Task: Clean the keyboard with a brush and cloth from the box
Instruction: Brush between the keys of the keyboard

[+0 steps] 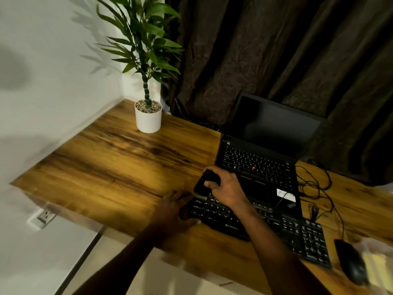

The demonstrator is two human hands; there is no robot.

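Your right grip (228, 188) is closed around a black brush (207, 180): the thumb lies across its top and the fingers wrap its far side. What looks like a grey bristle end points down and meets the top-left keys of the keyboard (297, 231), though blur keeps the contact from being sure.

Your left grip (172, 210) holds nothing. Its fingers stretch out fairly straight on the bench (110, 167) against the keyboard's left end, with the thumb at the keyboard's front edge.

The keyboard is black with white legends. It runs along the front edge of the bench toward the right corner. White lettering on its front lip looks like "ZEBRONICS", but it is smeared. Letters such as Z, X, C and V show on the bottom row.

Just behind it stands an open black laptop (265, 145) with a dark screen and a red nub among its keys. A white sticker (286, 194) sits on its palm rest; the writing there is too small to read.

A black mouse (352, 262) lies by the keyboard's right end, beside a blurred yellowish thing (375, 266). Black cables (314, 184) tangle to the right of the laptop.

At the bench's back left corner stands a plant in a white pot (148, 121). A dark brown curtain (276, 50) hangs behind it.
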